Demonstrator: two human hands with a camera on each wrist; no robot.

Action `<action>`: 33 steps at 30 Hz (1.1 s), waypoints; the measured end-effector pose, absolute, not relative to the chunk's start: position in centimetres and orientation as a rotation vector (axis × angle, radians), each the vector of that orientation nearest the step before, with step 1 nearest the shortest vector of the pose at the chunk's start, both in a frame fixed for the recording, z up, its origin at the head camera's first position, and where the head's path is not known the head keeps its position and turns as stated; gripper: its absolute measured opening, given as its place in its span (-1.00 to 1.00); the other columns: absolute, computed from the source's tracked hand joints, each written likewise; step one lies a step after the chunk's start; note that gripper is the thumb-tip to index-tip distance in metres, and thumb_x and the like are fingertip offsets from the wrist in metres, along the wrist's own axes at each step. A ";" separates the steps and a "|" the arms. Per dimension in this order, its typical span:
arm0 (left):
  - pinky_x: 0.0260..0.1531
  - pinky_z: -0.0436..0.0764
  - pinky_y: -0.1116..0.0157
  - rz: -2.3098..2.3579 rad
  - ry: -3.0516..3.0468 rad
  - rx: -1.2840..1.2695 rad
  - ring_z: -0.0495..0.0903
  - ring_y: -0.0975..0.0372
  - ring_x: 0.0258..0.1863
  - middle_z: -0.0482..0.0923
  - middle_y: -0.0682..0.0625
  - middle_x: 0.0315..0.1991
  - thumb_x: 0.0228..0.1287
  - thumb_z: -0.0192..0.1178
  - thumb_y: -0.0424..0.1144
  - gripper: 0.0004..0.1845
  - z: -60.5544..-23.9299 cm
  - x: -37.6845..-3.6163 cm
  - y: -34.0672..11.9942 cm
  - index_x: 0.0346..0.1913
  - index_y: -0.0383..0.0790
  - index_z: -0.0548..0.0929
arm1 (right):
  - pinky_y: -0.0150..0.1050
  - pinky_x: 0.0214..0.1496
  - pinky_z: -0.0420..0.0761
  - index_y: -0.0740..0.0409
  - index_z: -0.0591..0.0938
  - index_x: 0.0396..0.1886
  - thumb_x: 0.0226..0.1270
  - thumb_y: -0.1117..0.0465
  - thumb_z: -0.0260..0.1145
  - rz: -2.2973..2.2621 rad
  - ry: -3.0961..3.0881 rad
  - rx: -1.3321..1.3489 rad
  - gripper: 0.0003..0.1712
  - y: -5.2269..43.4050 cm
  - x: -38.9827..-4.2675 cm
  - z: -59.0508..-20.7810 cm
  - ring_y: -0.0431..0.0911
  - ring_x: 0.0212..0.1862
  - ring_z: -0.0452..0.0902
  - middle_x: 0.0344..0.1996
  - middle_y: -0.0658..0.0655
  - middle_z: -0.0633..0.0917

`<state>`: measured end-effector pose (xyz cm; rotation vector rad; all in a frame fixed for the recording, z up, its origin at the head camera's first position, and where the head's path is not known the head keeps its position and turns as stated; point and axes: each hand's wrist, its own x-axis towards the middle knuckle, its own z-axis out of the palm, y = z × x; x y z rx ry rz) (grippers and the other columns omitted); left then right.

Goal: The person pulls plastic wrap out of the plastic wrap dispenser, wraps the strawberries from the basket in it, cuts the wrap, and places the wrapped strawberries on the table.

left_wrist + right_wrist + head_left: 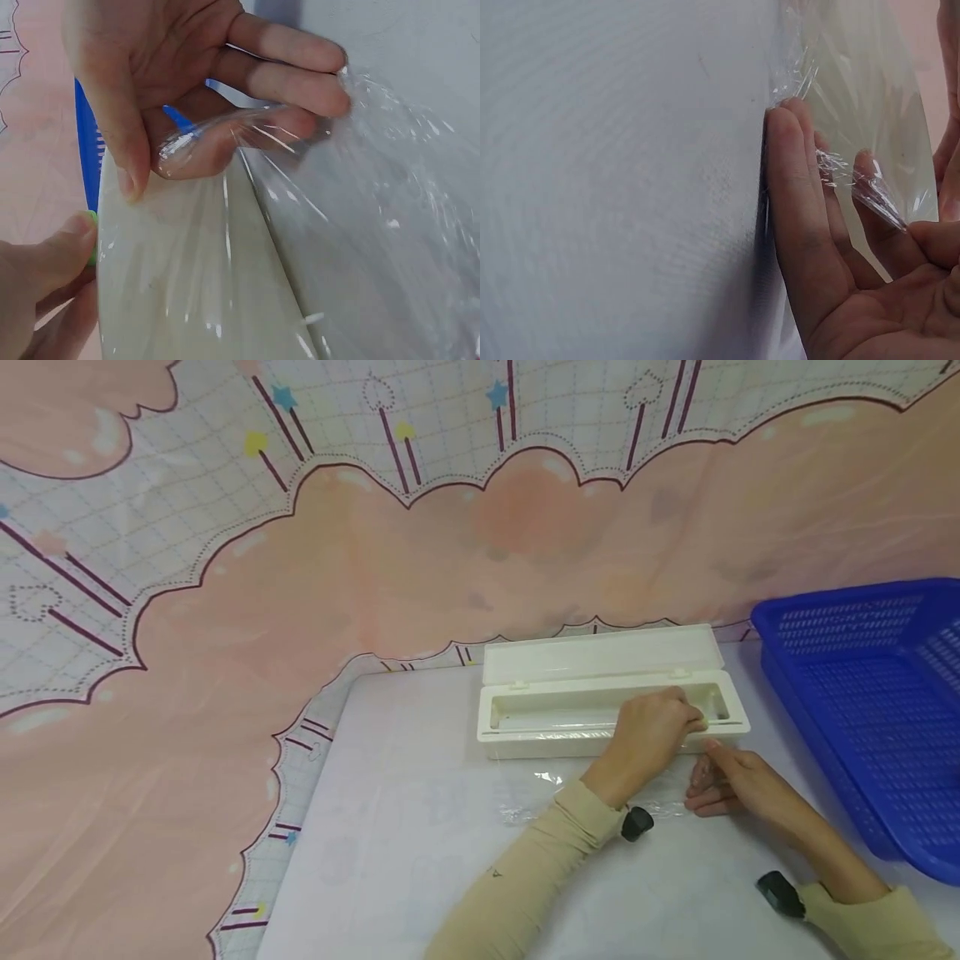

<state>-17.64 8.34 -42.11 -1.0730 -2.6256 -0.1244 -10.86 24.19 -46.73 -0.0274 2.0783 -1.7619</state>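
Note:
A white cling film dispenser box (555, 714) lies across a white mat, its lid (600, 656) open towards the back. My left hand (652, 731) curls over the right part of its front rim, thumb and fingers pinching a small green slider (92, 219). Just in front of the box, my right hand (723, 781) grips the end of a sheet of clear cling film (540, 793) that is pulled out over the mat. In the left wrist view the film (375, 225) bunches between the right hand's (217, 142) thumb and curled fingers. It drapes over those fingers (832, 172) in the right wrist view.
An empty blue plastic basket (870, 693) stands to the right of the dispenser. The white mat (420, 827) lies on a pink and white patterned cloth (225, 710) that covers the table and runs up behind it.

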 end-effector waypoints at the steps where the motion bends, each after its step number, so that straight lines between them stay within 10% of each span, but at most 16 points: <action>1: -0.38 0.55 0.53 -0.116 -2.610 -1.071 0.65 0.48 -0.30 0.66 0.34 -0.30 0.33 0.19 0.12 -0.81 -42.1 -17.6 8.3 -0.21 0.30 0.80 | -0.10 -0.22 0.75 0.47 0.51 -0.27 0.66 -0.12 -0.35 -1.761 2.079 -0.034 -0.23 24.2 -10.9 -46.7 -0.06 -0.32 0.75 -0.36 0.19 0.69; 33: -0.35 0.56 0.57 -0.097 -2.478 -0.977 0.62 0.47 -0.24 0.71 0.38 -0.17 0.28 0.20 0.15 -0.79 -43.4 -17.2 7.3 -0.18 0.30 0.80 | -0.14 -0.17 0.75 0.44 0.54 -0.25 0.66 -0.14 -0.33 -1.691 2.084 0.036 -0.23 24.4 -10.8 -46.4 -0.07 -0.28 0.75 -0.31 0.23 0.74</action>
